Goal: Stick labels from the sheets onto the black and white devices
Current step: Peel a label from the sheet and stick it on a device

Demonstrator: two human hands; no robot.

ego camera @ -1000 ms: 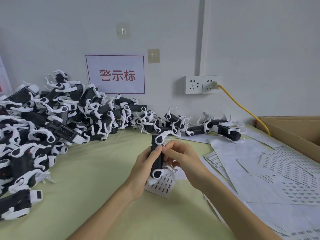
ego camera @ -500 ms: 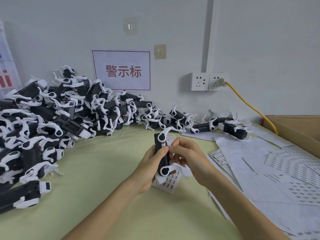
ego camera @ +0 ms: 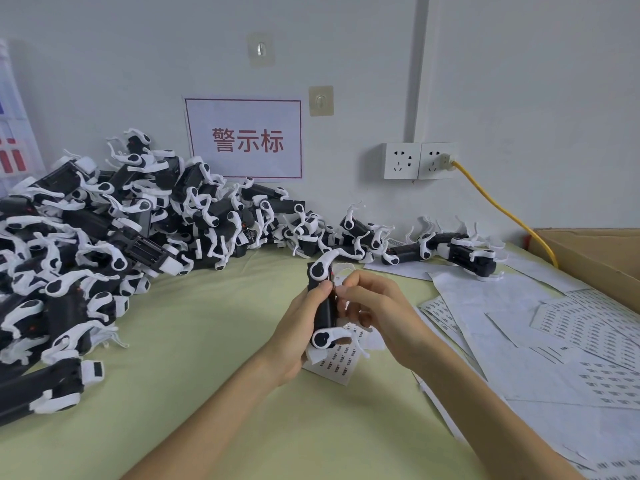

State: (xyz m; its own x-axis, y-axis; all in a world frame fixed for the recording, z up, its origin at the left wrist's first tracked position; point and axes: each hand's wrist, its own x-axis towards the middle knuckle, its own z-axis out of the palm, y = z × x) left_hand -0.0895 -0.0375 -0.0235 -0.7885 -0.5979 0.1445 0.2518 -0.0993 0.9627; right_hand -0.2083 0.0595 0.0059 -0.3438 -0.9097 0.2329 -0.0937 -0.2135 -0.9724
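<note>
Since a second ago, the device point(ego camera: 325, 313) has its lower white arm swung out rightward. My left hand point(ego camera: 294, 334) grips its black body upright above the counter's point(ego camera: 194, 341) middle; my right hand point(ego camera: 381, 313) pinches its right edge, over a label sheet point(ego camera: 334, 367).

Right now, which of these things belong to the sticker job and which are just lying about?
In the job: the device held in the left hand, the right hand pinching its edge, the small label sheet beneath, the pile of devices, the label sheets on the right.
Lying about: the wall sign, sockets, yellow cable, cardboard box.
</note>
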